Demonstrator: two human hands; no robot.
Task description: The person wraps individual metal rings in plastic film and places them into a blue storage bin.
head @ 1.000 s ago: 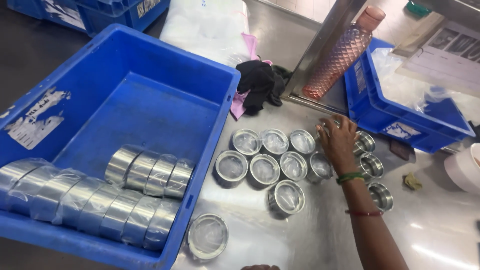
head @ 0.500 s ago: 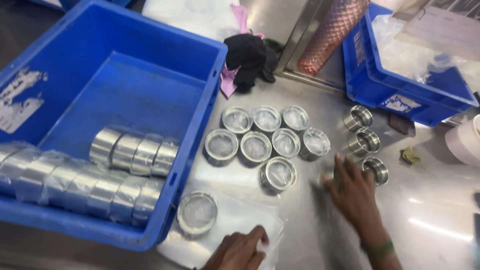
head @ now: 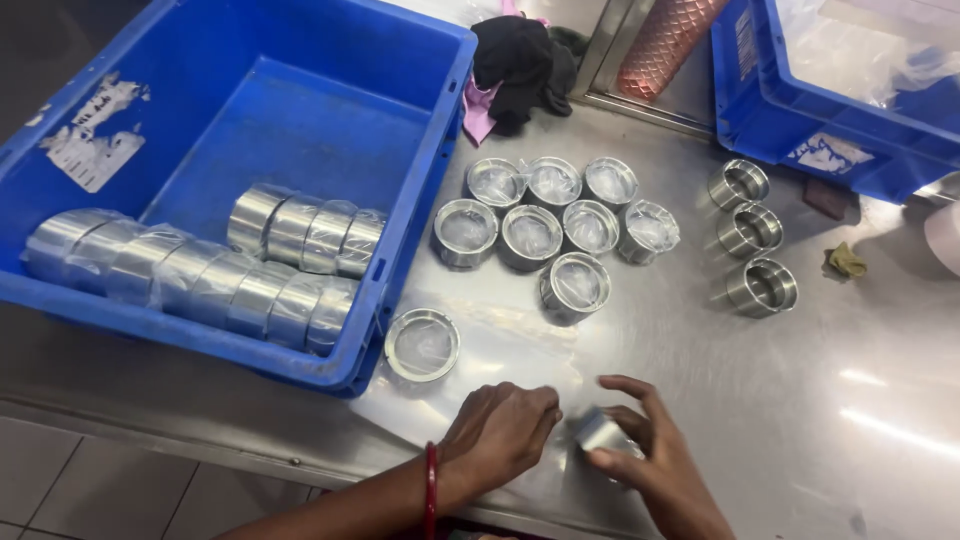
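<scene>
My right hand [head: 655, 455] is closed on a small shiny metal ring [head: 600, 432] just above the steel table [head: 800, 420], near its front edge. My left hand [head: 500, 432] sits curled right beside the ring, its fingertips pinching the edge of a clear plastic film [head: 510, 340] that lies flat on the table. A film-covered ring [head: 422, 345] stands alone just beyond my left hand. Further back, several wrapped rings [head: 530, 235] form a cluster. Three bare rings [head: 750, 230] stand in a line to the right.
A large blue crate [head: 440, 150] at left holds rows of wrapped rings [head: 200, 280]. A second blue crate [head: 800, 110] stands at back right, beside a copper-coloured bottle [head: 660, 45]. A black cloth [head: 520, 60] lies at the back.
My right hand has come back from the bare rings to the front edge with one ring in it. My left hand has moved in beside it on the film.
</scene>
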